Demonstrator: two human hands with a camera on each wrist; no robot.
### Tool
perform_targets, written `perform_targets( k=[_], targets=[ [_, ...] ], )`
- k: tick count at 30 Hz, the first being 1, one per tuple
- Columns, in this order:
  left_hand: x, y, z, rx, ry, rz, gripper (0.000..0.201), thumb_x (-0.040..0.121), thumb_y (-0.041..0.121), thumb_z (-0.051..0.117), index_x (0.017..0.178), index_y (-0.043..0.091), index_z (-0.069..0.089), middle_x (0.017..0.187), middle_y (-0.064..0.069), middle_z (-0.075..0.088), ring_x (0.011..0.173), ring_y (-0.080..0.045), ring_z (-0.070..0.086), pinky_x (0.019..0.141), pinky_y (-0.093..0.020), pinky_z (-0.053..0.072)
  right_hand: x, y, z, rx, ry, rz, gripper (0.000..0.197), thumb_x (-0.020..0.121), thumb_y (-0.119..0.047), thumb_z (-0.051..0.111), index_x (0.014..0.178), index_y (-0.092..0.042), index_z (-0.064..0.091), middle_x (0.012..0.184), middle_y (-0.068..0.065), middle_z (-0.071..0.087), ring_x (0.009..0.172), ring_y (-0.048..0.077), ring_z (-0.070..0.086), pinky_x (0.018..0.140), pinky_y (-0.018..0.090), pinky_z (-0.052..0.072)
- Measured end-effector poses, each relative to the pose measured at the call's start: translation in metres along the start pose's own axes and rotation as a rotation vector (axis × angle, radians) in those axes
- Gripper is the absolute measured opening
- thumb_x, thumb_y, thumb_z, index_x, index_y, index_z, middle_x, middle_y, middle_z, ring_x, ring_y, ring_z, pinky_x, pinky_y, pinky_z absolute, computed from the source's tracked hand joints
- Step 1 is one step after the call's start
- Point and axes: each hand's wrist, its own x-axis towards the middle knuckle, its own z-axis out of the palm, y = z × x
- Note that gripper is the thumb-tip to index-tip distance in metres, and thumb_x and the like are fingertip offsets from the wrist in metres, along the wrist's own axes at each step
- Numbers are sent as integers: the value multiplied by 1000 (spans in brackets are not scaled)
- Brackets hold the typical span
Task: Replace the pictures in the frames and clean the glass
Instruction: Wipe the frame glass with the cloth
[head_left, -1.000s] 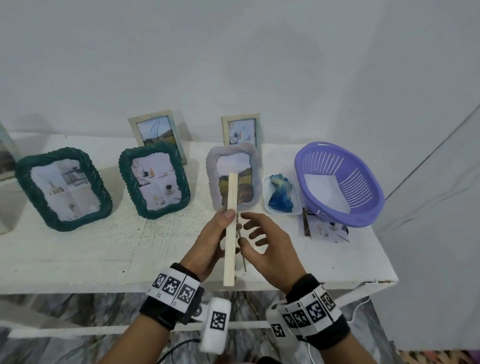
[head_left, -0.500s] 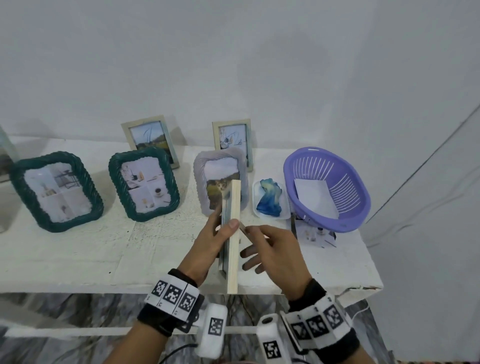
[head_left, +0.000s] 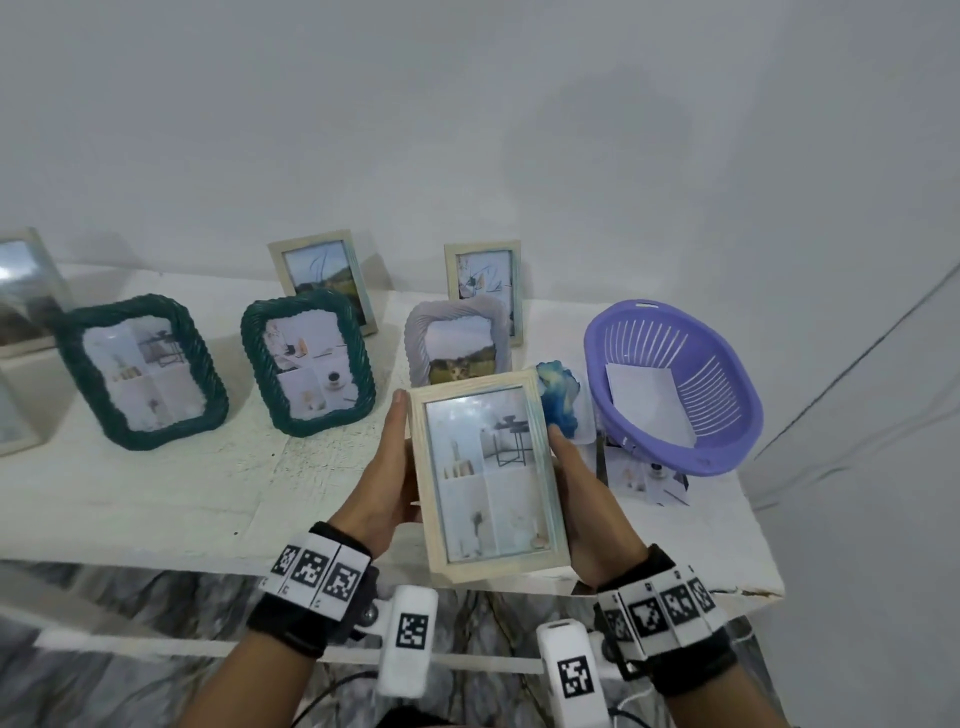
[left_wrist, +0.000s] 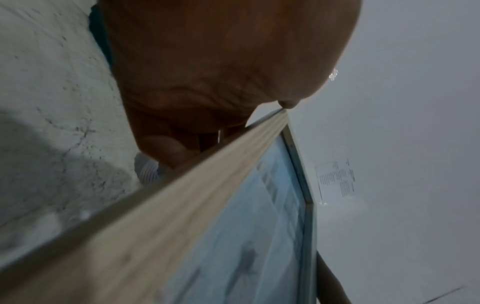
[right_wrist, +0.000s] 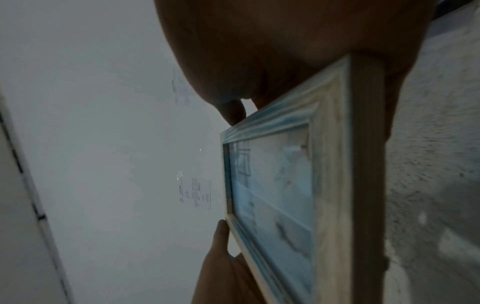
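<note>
Both hands hold one pale wood frame (head_left: 488, 475) up over the front edge of the white table (head_left: 156, 493), glass side facing the person. The pic inside shows a small black table & some vases. The left hand (head_left: 382, 483) is on the frame's left side, thumb lying straight up along the edge, other fingers curled round the back, so it grips the frame. The right hand (head_left: 587, 499) grips the right side the same way, thumb up by the top corner, fingers hidden behind. In the left wrist view the left hand (left_wrist: 207, 72) is pressed to the frame (left_wrist: 182, 216) edge. In the right wrist view the right hand (right_wrist: 298, 51) sits on the frame (right_wrist: 324, 185) top, w/ the left hand (right_wrist: 223, 263) on the far side. Behind the frame, on the table: 2 dark green frames (head_left: 143, 371) (head_left: 307, 361), a grey frame (head_left: 457, 340), 2 small pale frames (head_left: 323, 278) (head_left: 484, 283) at the back. A blue cloth (head_left: 560, 397) lies just right of the held frame. A purple basket (head_left: 675, 384) w/ white paper (head_left: 649, 402) in it is on the right, resting on some loose pics (head_left: 652, 480).
</note>
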Motion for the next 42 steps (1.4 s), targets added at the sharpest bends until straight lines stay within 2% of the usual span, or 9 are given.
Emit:
perform_targets(
  k=[5, 9, 14, 18, 21, 25, 30, 35, 42],
  targets=[
    [-3, 12, -22, -3, 52, 27, 97, 74, 88, 12, 110, 21, 73, 102, -11, 75, 104, -30, 69, 96, -46, 51, 12, -4, 15, -190, -2, -100, 45, 102, -48, 30, 112, -28, 69, 114, 5, 70, 109, 24, 65, 97, 51, 48],
    [-14, 34, -56, 30, 72, 105, 83, 72, 86, 14, 101, 37, 73, 101, -7, 76, 103, -27, 69, 92, -47, 53, 37, -16, 46, -448, 54, -352, 28, 102, -32, 38, 101, -12, 57, 102, 21, 61, 99, 46, 58, 76, 58, 53],
    [-20, 80, -121, 86, 142, 233, 81, 78, 81, 10, 111, 37, 69, 97, -5, 76, 95, -25, 71, 84, -46, 56, 83, -43, 115, -740, 54, -712, 18, 97, -26, 44, 102, -21, 61, 89, 6, 68, 82, 31, 64, 70, 52, 55],
    [-15, 133, -194, 121, 250, 292, 85, 90, 75, 10, 90, 20, 75, 84, -13, 75, 79, -26, 69, 79, -43, 53, 131, -75, 189, -820, 42, -824, 17, 95, -23, 52, 101, -18, 67, 89, -5, 67, 83, 16, 65, 72, 44, 58],
    [-1, 177, -255, 162, 278, 346, 91, 91, 75, 10, 109, 10, 72, 100, -20, 73, 97, -38, 68, 86, -49, 53, 173, -102, 247, -831, -24, -881, 24, 94, -28, 52, 109, -17, 67, 88, -3, 69, 80, 18, 67, 70, 47, 58],
    [27, 225, -326, 160, 273, 396, 80, 95, 70, 13, 117, 13, 65, 103, -14, 73, 96, -32, 69, 73, -44, 56, 232, -131, 313, -915, -43, -894, 39, 95, -30, 49, 133, -32, 49, 83, -5, 62, 81, 15, 65, 77, 45, 57],
    [68, 253, -384, 147, 206, 364, 61, 99, 55, 17, 109, 14, 60, 93, -14, 66, 86, -29, 64, 80, -49, 53, 303, -145, 364, -1065, -33, -866, 43, 96, -32, 48, 138, -33, 41, 84, -4, 63, 76, 20, 66, 81, 45, 55],
    [116, 249, -429, 99, 181, 246, 42, 97, 44, 24, 87, 14, 52, 65, -4, 60, 70, -28, 55, 78, -37, 45, 358, -138, 388, -1221, -100, -695, 28, 97, -24, 49, 124, -21, 50, 82, 3, 67, 67, 19, 69, 72, 44, 59],
    [166, 230, -457, 74, 173, 36, 31, 92, 37, 31, 79, 14, 47, 67, -5, 54, 60, -26, 55, 72, -34, 50, 414, -120, 399, -1318, -174, -406, 17, 99, -16, 46, 115, -12, 50, 94, 18, 67, 75, 28, 71, 72, 44, 60]
  ],
)
